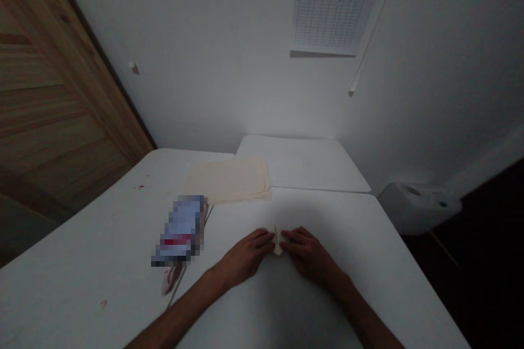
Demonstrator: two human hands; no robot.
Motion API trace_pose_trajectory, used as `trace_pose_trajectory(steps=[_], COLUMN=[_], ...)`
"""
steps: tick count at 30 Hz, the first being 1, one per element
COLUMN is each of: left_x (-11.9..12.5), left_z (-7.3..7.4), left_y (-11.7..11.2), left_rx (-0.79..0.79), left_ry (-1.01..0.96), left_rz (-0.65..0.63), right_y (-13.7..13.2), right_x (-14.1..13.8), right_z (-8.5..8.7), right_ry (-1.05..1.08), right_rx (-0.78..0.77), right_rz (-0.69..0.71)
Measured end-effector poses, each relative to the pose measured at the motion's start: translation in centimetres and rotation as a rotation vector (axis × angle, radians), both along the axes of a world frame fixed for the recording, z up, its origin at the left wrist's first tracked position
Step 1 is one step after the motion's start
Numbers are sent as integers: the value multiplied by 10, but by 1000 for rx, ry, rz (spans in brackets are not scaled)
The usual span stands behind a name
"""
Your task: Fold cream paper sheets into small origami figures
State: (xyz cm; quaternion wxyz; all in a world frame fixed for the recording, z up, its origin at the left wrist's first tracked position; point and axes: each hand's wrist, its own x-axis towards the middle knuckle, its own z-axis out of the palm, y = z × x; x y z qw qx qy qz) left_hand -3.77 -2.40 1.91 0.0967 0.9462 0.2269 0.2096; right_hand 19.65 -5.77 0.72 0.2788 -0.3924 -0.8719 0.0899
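On the table (352, 229), both hands (248, 255) (308, 253) angle inward at a pale piece (278, 241).

Both bare forearms reach in from the counter's (409, 289) near side, the left forearm (184, 300) slanting toward the right edge, the right forearm (360, 305) toward the left edge. The left grip (248, 255) and right grip (307, 251) meet almost tip to tip, nearer the counter's right edge than its left, backs up, wrists low. Fingers bend inward, bunched together, thumbs on the near side; how firmly they press cannot be made out.
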Motion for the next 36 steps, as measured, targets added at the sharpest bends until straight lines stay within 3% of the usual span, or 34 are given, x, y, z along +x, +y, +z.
trace_pose_trajectory(steps=[11, 28, 36], left_x=[-1, -1, 1], left_z=[2, -3, 5], left_y=[0, -8, -9], left_rx=[-122, -2, 60], left_ry=[-94, -76, -18], left_rz=[-35, 24, -24], right_y=[-3, -1, 0], right_x=[-2, -3, -3], right_z=[8, 4, 7], right_ry=[7, -47, -55], right_rx=[-72, -20, -51], right_rz=[-23, -58, -78])
